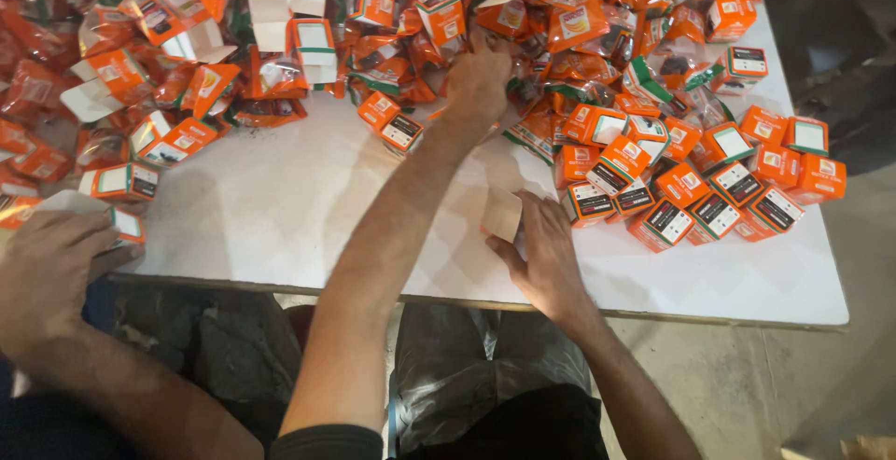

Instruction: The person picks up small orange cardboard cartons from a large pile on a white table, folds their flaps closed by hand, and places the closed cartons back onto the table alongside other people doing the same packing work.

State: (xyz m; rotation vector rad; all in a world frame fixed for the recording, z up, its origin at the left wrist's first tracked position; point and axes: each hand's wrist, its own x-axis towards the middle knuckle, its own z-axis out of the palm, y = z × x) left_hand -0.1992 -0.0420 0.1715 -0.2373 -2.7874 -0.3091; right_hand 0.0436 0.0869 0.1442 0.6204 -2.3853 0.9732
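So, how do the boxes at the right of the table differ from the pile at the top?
The right boxes are closed and stand side by side in rows; the pile is a loose heap with open white flaps and shiny packets mixed in. The left hand reaches into the pile, while the right hand holds an open box beside the right boxes. Both groups are small, orange, and lie on the white table.

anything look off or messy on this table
Mostly the far side: a loose heap of orange pouches and half-open cartons lies jumbled, flaps up, while closed orange boxes sit in tidier rows at right. The left hand reaches into the heap; the right hand holds a box with its flap open.
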